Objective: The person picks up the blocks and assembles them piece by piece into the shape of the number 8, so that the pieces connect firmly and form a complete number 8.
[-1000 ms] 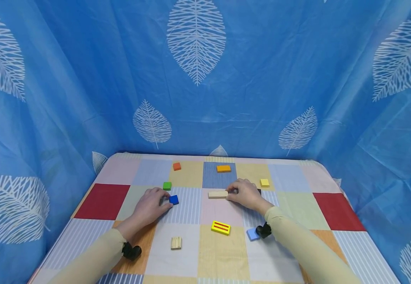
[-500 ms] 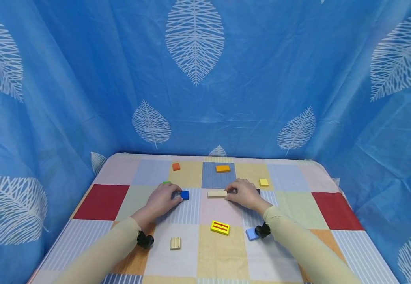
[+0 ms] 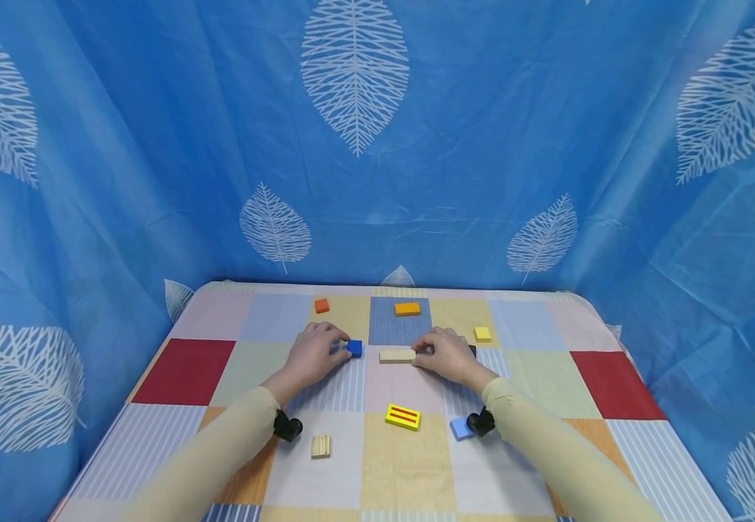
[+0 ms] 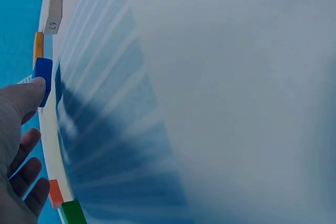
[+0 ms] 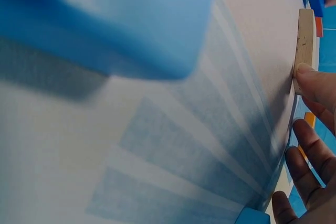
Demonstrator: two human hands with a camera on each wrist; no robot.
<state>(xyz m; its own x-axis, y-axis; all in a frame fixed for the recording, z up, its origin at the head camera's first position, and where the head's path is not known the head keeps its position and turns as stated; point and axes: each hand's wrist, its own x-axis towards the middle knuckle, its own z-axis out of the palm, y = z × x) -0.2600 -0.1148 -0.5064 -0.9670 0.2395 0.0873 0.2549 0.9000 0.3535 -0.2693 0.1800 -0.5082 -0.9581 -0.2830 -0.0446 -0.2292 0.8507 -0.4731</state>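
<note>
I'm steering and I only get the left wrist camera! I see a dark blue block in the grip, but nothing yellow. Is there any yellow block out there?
Observer: Yes, the head view shows a yellow block with red stripes lying closer to that camera than the left hand.
Operator: Cool! Is there another blue one hiding besides my dark blue block?
Observer: Yes, a light blue block, partly covered in the head view by the black device on the right wrist.
Operator: And any more wooden ones, not the long wooden block?
Observer: Yes, a small wooden block lies near the left wrist, on a pale patch of the cloth.
</note>
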